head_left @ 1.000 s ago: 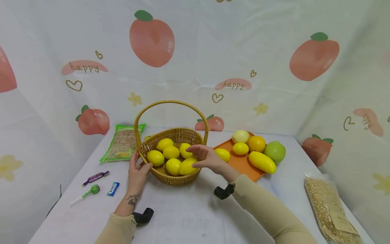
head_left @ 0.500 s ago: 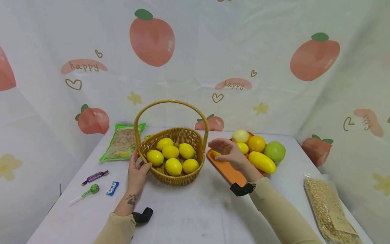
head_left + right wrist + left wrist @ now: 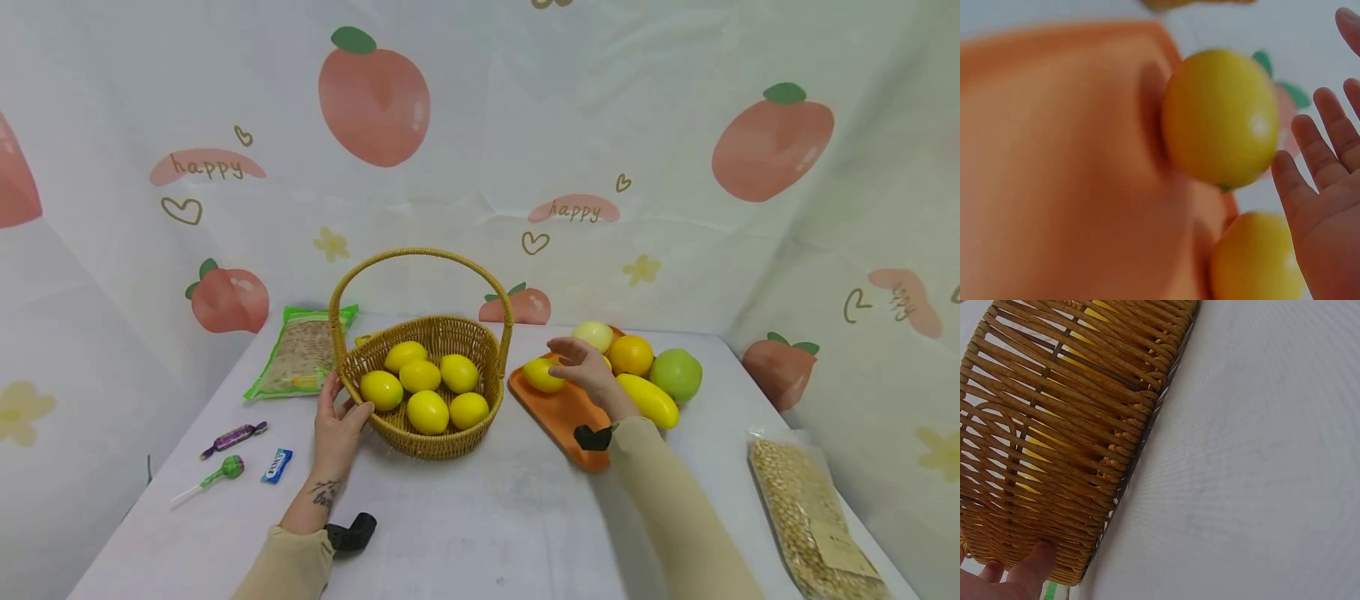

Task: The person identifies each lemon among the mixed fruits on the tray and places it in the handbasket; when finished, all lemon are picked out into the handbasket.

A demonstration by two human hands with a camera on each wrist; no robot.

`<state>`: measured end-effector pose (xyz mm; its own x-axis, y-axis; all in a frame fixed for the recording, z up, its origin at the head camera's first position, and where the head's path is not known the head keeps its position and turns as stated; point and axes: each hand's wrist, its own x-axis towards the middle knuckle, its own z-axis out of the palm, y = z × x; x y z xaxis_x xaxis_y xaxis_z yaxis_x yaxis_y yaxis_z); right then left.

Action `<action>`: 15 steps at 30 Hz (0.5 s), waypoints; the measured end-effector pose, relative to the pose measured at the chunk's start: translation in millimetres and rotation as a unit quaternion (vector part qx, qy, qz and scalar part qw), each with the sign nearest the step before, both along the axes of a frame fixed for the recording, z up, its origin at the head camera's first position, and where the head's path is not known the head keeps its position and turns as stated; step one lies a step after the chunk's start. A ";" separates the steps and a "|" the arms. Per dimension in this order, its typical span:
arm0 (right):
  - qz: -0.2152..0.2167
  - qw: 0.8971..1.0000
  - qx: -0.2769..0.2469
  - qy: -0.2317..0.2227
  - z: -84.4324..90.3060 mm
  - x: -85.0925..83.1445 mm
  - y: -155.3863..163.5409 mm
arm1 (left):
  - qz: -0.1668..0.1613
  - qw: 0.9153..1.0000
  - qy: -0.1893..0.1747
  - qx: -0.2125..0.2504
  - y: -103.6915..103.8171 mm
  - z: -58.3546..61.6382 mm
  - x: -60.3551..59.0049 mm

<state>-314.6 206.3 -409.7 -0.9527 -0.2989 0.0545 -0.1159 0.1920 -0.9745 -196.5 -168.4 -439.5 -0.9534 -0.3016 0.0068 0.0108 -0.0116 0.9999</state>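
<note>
Head view: left hand [image 3: 339, 421], lower centre-left of frame, grips the near-left rim of the round woven wicker basket w/ arched handle [image 3: 442, 437], thumb hooked over the rim, fingers on the outer wall. Five yellow lemons [image 3: 429, 410] lie inside the basket. Right hand [image 3: 587, 368], centre-right, hovers over the flat orange tray [image 3: 558, 412], fingers relaxed and slightly spread, fingertips just beside a loose yellow lemon [image 3: 543, 374] at the tray's left end; touching or not, can't tell. Behind the hand on the tray: pale round fruit [image 3: 594, 334], an orange [image 3: 631, 354], green apple [image 3: 677, 374], long yellow mango [image 3: 653, 401]. Left edge: green packet [image 3: 303, 352], purple-wrapped candy [image 3: 233, 435], green lollipop [image 3: 217, 473], small blue packet [image 3: 278, 463]. Lower right: clear bag of grains [image 3: 813, 512].

Left wrist view: basket wall fills upper left; fingertips [image 3: 1035, 562] press its base at lower left, white tablecloth [image 3: 1260, 462] to the right.

Right wrist view: lemon centre-right on the tray, second one below it; fingers [image 3: 1316, 137] at right edge straight, spread apart, holding nothing.
</note>
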 end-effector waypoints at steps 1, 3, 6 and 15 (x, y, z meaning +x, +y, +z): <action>-0.004 1.000 0.003 -0.007 -3.6 -3.0 0.5 | 0.000 1.000 0.000 0.000 -0.1 0.0 0.1; -0.013 1.000 0.007 -0.024 -10.1 -7.7 0.6 | -0.001 1.000 0.002 0.000 -0.3 0.0 0.1; -0.020 0.998 0.020 -0.048 -18.5 -12.8 -1.0 | 0.001 1.000 0.003 -0.001 -0.4 -0.2 -0.2; -0.041 0.990 0.114 -0.072 -31.5 -15.7 -8.5 | 0.005 1.000 0.003 -0.007 -0.4 -1.6 -0.5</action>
<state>-330.3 197.8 -441.2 -0.9672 -0.2093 -0.1441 0.0464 0.4122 -0.9099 -197.0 -168.8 -441.1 -0.9500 -0.3116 0.0174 0.0175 0.0027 0.9998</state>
